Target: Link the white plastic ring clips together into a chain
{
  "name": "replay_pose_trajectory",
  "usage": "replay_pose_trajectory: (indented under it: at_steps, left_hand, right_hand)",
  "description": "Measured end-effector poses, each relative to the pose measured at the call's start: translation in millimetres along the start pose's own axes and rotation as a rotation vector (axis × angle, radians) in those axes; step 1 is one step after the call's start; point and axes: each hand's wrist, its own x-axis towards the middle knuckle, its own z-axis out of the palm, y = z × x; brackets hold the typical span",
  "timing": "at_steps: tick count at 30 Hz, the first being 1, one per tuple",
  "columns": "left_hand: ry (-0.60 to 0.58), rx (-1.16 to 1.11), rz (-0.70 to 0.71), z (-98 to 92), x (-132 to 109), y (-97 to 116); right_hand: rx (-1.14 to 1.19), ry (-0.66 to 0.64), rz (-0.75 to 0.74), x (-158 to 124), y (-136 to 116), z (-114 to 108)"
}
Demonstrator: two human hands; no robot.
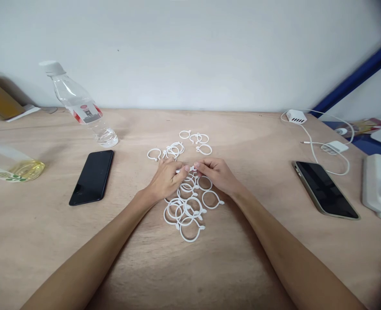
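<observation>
My left hand (171, 177) and my right hand (218, 174) meet near the middle of the table, thumbs and index fingers pinched. Between their fingertips is a small white plastic ring (192, 168) with a clasp, mostly covered by the fingers. Under and in front of my hands lies an overlapping pile of similar white rings (190, 241), each with a small clasp. Beyond my fingers, several more rings (184, 134) lie loosely on the wood, some of them beside the knuckles of my left hand.
Left: a clear water bottle (87, 113), a black phone (92, 177) and a bottle of yellow liquid (26, 170). Right: another phone (327, 188), a white charger (296, 116) with cables, and a white box-like object (380, 185). A wall (190, 56) stands behind the wooden table (48, 254).
</observation>
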Motion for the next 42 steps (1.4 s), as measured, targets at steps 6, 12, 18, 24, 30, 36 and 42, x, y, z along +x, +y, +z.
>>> replay_pose_trajectory:
  at_steps: [6,12,18,24,30,36,42]
  left_hand:
    - [0.008,0.014,0.038,0.4,-1,-2]
    - [0.033,-0.039,0.017,-1.3,-2,-2]
    - [0.024,-0.056,0.064,-2.9,-4,0]
    - [0.035,-0.050,0.087,-3.8,-6,0]
    - [0.058,-0.045,0.106,-3.1,-8,-1]
    - [0.064,-0.071,0.105,-5.0,-9,3]
    - [0.203,-0.163,0.073,-2.6,-10,0]
  right_hand:
    - [0.005,0.013,0.014,-1,0,3]
    - [-0.256,0.416,-0.050,3,17,2]
    - [-0.815,0.482,-0.111,10,36,-3]
    - [-0.798,0.463,-0.089,11,39,1]
    - [-0.528,0.517,-0.087,8,21,3]
    - [0.059,0.468,0.004,3,-4,13]
    - [0.273,0.258,0.064,-2,-11,30]
